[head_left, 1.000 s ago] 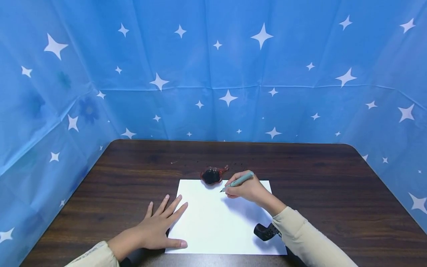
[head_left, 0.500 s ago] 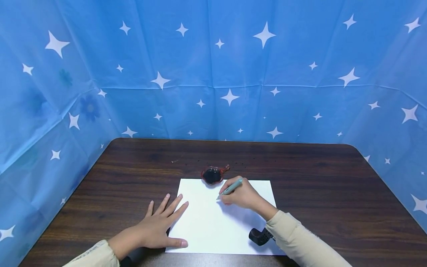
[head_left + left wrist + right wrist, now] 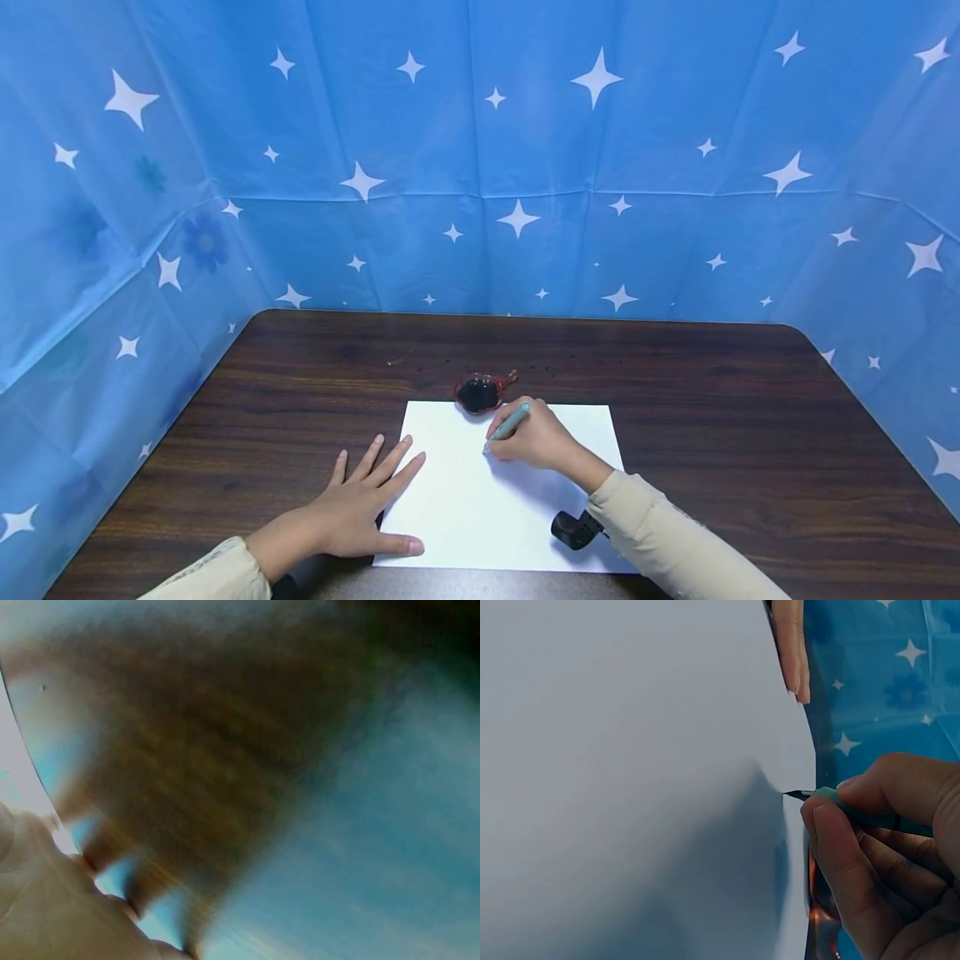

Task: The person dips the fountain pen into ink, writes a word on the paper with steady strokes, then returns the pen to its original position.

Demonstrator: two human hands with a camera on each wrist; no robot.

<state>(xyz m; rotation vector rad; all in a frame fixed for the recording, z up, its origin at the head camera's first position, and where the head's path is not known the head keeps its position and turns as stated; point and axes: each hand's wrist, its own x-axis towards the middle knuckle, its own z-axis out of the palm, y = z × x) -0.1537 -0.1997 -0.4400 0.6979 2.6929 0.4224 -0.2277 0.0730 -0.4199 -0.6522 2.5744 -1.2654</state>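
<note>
A sheet of white paper (image 3: 450, 517) lies on the dark wooden table. My left hand (image 3: 352, 508) rests flat on the sheet's left edge, fingers spread and thumb on the paper; the left wrist view shows its palm (image 3: 45, 900), blurred. A grey-green pen (image 3: 510, 421) with a pointed dark nib is pinched between the thumb and fingers of my right hand (image 3: 536, 437), over the upper middle of the paper. In the right wrist view the pen tip (image 3: 793, 794) is at the white surface; whether it touches cannot be told. No marks are visible on the sheet.
A reddish, translucent leaf-like dish (image 3: 480, 392) of black liquid stands at the paper's top edge. Small dark specks lie behind it. A black wrist camera (image 3: 576, 529) hangs beneath the right sleeve. A blue star-patterned curtain (image 3: 480, 150) encloses the table's back and sides.
My right hand has moved down and left with the pen, its tip travelling toward the middle of the paper, slowing lately. My left hand has stayed put on the sheet.
</note>
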